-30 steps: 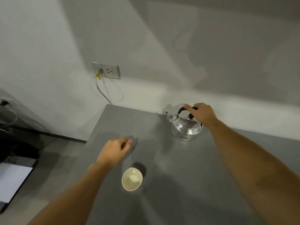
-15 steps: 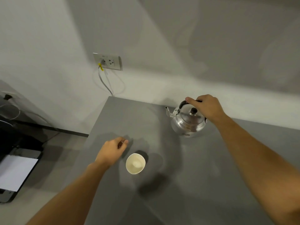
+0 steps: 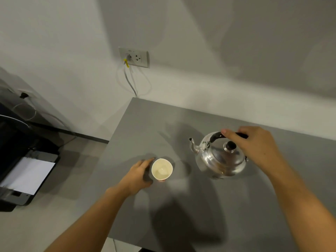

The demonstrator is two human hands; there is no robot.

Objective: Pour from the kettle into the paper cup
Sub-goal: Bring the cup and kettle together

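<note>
A grey table [image 3: 181,206] stands against a white wall with a socket [image 3: 134,56]; a printer [image 3: 27,175] sits on the floor to the left. The cup [image 3: 162,169] stands upright near the table's left edge, contents unclear, with the left hand [image 3: 139,176] curled around its side. The steel kettle [image 3: 221,159] sits just right of it, lid on, spout toward the cup, the right hand [image 3: 254,144] closed on its black handle.

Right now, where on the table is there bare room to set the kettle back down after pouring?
Bare table lies nearer you, between both forearms, and along the far edge by the wall. It is crowded between the paper cup, held by the left hand, and the kettle, gripped by the right hand.
</note>
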